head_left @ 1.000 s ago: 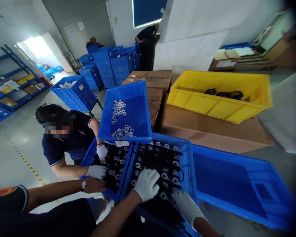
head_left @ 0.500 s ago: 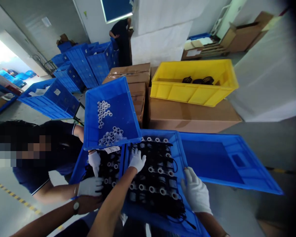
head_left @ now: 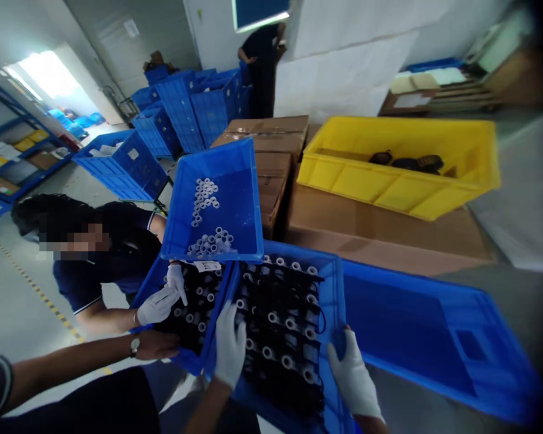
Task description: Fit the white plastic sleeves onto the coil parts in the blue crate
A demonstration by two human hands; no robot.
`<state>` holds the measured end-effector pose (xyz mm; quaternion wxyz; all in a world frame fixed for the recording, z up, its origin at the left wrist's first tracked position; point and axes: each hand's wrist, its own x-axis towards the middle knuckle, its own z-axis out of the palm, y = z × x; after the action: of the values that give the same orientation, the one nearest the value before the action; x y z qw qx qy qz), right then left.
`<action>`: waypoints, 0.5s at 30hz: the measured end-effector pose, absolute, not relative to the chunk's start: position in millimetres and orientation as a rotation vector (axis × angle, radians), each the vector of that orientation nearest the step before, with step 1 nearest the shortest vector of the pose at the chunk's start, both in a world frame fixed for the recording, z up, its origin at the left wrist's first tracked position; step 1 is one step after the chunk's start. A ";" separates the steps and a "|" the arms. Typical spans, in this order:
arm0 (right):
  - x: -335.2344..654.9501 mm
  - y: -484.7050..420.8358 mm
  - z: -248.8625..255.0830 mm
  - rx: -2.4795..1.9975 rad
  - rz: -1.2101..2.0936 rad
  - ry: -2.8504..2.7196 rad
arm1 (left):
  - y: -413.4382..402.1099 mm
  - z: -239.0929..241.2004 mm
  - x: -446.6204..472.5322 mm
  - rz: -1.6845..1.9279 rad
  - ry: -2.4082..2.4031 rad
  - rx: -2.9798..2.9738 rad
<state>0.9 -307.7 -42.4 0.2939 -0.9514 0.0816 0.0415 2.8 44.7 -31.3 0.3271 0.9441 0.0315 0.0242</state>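
A blue bin [head_left: 336, 283] in front of me is packed with black parts with white round caps [head_left: 283, 328]. My left hand [head_left: 230, 348], in a white glove, clasps the bin's left rim, fingers pointing away from me. My right hand [head_left: 353, 377], also gloved, holds the right rim near the front corner, thumb on the inner side. A second blue bin [head_left: 198, 364] with the same parts sits directly to the left.
A co-worker's gloved hands [head_left: 159, 303] and another person's bare arm with a watch [head_left: 134, 346] reach into the left bin. A tilted blue bin of white rings [head_left: 242, 199] sits behind, a blue lid [head_left: 434, 343] right, a yellow bin [head_left: 402, 187] on cartons beyond.
My left hand has drawn back from the far end of the parts to the bin's left rim. My right hand stays on the right rim. The view swung slightly.
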 end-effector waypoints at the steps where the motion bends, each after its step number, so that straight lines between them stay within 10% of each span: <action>1: 10.2 -317.4 -40.5 -2.475 0.190 0.235 | 54.1 -34.6 -7.7 0.117 0.121 2.413; 15: 106.0 -158.6 41.3 -2.404 0.107 -1.450 | 223.6 -1.8 -160.8 -0.264 -0.318 2.040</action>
<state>106.0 -158.6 41.3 0.1654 -0.8438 -0.5092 0.0375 -160.8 223.6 -1.8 0.5058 0.8455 -0.1317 -0.1092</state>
